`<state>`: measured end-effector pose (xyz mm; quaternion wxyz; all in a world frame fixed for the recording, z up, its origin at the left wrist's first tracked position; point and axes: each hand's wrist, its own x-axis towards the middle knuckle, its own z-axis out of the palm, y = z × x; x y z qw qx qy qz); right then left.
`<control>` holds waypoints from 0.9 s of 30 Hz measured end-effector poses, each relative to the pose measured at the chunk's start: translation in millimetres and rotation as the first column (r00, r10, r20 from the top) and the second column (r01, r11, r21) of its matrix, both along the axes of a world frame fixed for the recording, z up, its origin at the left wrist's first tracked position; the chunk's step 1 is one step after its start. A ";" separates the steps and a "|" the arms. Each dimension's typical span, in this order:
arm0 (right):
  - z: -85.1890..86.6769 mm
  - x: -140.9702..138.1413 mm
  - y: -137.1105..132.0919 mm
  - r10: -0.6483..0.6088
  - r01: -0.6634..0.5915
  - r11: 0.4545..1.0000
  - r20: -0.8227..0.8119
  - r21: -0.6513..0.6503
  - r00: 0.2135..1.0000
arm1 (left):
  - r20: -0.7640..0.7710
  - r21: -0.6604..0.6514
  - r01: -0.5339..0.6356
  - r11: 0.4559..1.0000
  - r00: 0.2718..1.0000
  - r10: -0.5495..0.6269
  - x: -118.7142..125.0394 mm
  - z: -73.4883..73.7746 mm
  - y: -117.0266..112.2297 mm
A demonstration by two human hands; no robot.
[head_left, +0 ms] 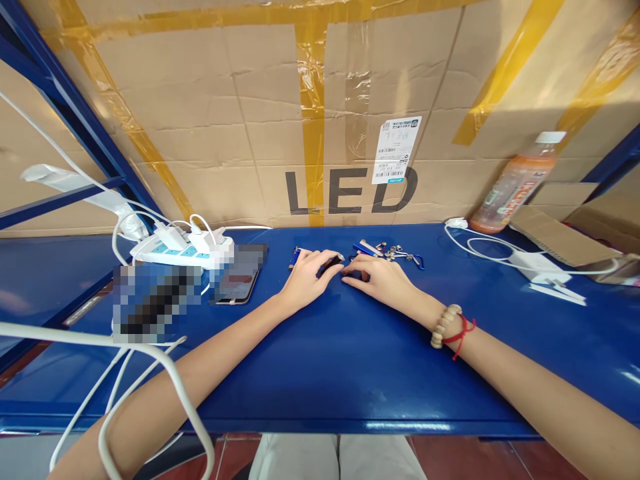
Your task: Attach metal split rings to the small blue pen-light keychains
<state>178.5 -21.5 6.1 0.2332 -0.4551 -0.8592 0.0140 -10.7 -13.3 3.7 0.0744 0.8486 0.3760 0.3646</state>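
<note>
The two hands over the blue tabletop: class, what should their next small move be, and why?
Perhaps lift the right hand slightly, to uncover the dark shape by its fingers. It and the left hand sit low over the blue tabletop, their fingers close together; whether either grips anything is unclear. Small metal pieces just beyond leave little room to slide forward.

"LED" (pixel 333 191) on cardboard box (pixel 265 100); label (pixel 397 148) print illegible.

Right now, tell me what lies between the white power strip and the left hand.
In the head view, a phone lies between the white power strip and the left hand, with a small blue item close by the hand.
</note>
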 end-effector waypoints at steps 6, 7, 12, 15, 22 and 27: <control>0.3 7.2 7.7 -0.034 0.033 0.999 -0.104 -0.013 0.994 | -0.098 0.033 0.043 0.999 0.994 -0.039 1.6 -0.5 -1.4; 1.5 6.9 7.4 -0.046 0.047 0.999 -0.180 0.000 0.983 | -0.104 0.041 0.042 0.998 0.994 -0.038 1.7 -0.7 -1.2; 7.8 -0.8 0.4 -0.038 0.035 0.999 -0.571 -0.016 0.820 | -0.106 0.090 0.069 0.994 0.993 -0.060 1.3 -2.1 -0.2; 7.8 -4.3 -2.6 0.029 -0.064 0.997 -0.601 -0.037 0.799 | -0.112 0.120 0.091 0.989 0.991 -0.077 0.6 -2.7 -0.1; 12.6 -6.1 -4.8 0.026 -0.156 0.975 -0.622 -0.156 0.782 | -0.109 0.097 0.077 0.992 0.992 -0.066 1.3 -0.8 -1.1; 3.0 5.8 4.6 -0.098 0.097 0.995 -0.348 -0.021 0.932 | 0.000 0.117 -0.076 0.990 0.997 0.076 2.9 -0.9 -1.6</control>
